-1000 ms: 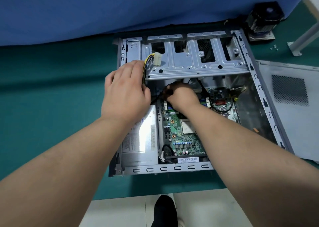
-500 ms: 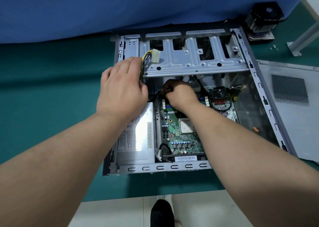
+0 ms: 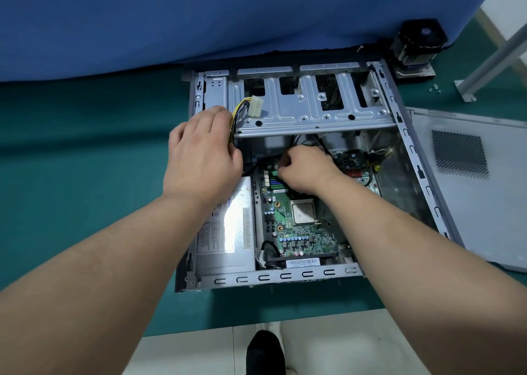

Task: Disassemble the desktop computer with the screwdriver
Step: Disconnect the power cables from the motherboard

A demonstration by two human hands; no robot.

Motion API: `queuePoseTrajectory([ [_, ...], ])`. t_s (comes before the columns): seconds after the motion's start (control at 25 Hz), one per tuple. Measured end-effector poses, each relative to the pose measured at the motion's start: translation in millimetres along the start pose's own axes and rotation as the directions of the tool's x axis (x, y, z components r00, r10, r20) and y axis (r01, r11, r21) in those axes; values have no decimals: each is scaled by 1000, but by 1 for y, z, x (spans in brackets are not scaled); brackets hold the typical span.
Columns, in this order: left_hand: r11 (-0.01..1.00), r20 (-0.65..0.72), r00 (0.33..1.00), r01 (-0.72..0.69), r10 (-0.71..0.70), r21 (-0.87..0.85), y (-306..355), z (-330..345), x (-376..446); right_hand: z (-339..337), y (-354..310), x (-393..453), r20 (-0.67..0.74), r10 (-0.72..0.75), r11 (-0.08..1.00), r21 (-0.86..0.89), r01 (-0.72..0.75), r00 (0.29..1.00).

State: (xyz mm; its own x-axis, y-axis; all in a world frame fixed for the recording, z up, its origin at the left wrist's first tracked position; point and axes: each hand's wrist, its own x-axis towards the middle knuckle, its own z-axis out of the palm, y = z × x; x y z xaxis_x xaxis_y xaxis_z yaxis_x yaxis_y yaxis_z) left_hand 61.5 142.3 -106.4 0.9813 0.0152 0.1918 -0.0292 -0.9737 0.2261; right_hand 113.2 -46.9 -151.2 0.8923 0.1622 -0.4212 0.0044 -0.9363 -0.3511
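While the computer case (image 3: 285,275) lies open on the green table (image 3: 85,146), we judge the job to be well along: the side panel (image 3: 470,189) is off and lies to the right of the case, and the cooler (image 3: 417,47) sits apart behind the case's far right corner with a few loose screws (image 3: 434,88) near it. Left inside are the power supply (image 3: 228,226), the green board (image 3: 299,232) with its bare chip, and the drive cage (image 3: 308,109). No screwdriver shows anywhere (it may be out of view). Our left hand (image 3: 202,158) reaches in palm down, fingers curled round the yellow and black wires (image 3: 238,112) by the cage. Our right hand (image 3: 306,169) hovers over the board's far end, its grip curled tight around something near the green stick (image 3: 278,180); what it pinches we cannot tell.
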Motion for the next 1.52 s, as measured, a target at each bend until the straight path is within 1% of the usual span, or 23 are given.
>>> queuePoseTrajectory([
  [0.12,1000,2,1000,-2,2,-9,0,0,0,-4,8,-11,28,11,985,-175,-6,1000],
  [0.24,1000,5,1000,0,1,-16,-1,0,0,-9,15,-18,61,21,976,-219,-7,998],
  [0.32,1000,7,1000,3,-3,-20,-2,-1,0,-14,19,-23,97,-33,974,-221,54,995],
  [0.44,999,4,1000,4,-4,-40,-2,-1,1,-20,30,-37,139,-156,977,-122,173,978],
  [0.56,999,12,1000,16,-16,-48,-4,-1,3,-26,35,-51,68,-236,971,-32,239,969],
  [0.64,997,9,999,32,-32,-68,-4,-2,4,-30,28,-54,-3,-281,959,28,281,960],
  [0.72,996,2,999,32,-32,-81,-5,-2,4,-33,17,-52,-37,-302,951,52,303,953],
  [0.76,996,1,1000,25,-25,-88,-5,-2,4,-32,11,-49,-21,-305,951,39,306,952],
  [0.84,994,-4,1000,12,-13,-105,-6,-2,3,-24,0,-39,57,-299,954,-18,301,952],
  [1.0,994,-17,1000,3,-4,-107,-7,1,4,0,-18,-16,208,-232,941,-198,273,950],
  [1.12,994,-28,1000,7,-10,-109,-8,2,4,12,-24,-8,244,-176,927,-284,244,954],
  [1.2,995,-28,999,12,-15,-102,-6,3,4,17,-27,-10,220,-180,919,-310,244,959],
  [1.24,995,-27,1000,13,-16,-98,-7,3,4,20,-29,-13,189,-209,912,-317,261,959],
  [1.32,996,-29,999,13,-15,-94,-7,4,5,19,-32,-21,83,-301,894,-322,311,950],
  [1.4,995,-29,999,11,-13,-95,-7,4,4,13,-32,-30,-30,-367,896,-279,345,930],
  [1.52,995,-22,1000,13,-15,-100,-7,3,4,1,-28,-45,-92,-373,916,-195,351,923],
])
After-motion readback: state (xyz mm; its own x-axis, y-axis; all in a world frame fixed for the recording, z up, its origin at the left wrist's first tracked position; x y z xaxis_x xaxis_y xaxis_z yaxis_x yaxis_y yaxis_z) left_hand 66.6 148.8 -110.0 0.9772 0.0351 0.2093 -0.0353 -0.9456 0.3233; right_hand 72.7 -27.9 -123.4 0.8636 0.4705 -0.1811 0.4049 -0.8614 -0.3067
